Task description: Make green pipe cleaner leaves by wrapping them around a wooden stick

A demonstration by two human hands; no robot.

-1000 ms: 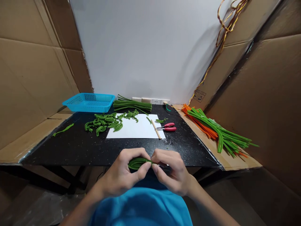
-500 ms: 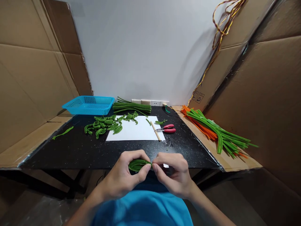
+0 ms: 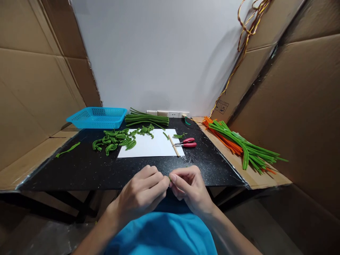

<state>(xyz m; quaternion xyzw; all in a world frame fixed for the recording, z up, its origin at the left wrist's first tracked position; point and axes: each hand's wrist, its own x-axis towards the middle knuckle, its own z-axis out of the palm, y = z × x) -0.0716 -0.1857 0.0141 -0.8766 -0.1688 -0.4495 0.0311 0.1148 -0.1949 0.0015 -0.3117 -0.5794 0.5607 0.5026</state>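
Note:
Both hands meet in front of the table's near edge. My left hand (image 3: 145,191) is closed, its back turned up, and hides most of the green leaf-shaped piece. A tiny bit of green (image 3: 170,179) shows between the fingertips of the two hands. My right hand (image 3: 190,187) pinches at that spot with thumb and index finger. Beyond them, a white sheet (image 3: 148,145) carries a wooden stick (image 3: 174,146) and the tips of red-handled pliers (image 3: 189,142). Looped green pieces (image 3: 111,140) are heaped at the sheet's left side.
A blue basket (image 3: 99,118) stands at the back left, beside a bundle of dark green stems (image 3: 147,119). Bright green (image 3: 249,150) and orange strips (image 3: 223,140) lie on cardboard at the right. A single green piece (image 3: 68,150) is at the left.
My left hand has turned over, and its fingers now cover the green piece that showed before. My right hand has shifted slightly left with its fingers curled closer. The view has tilted slightly.

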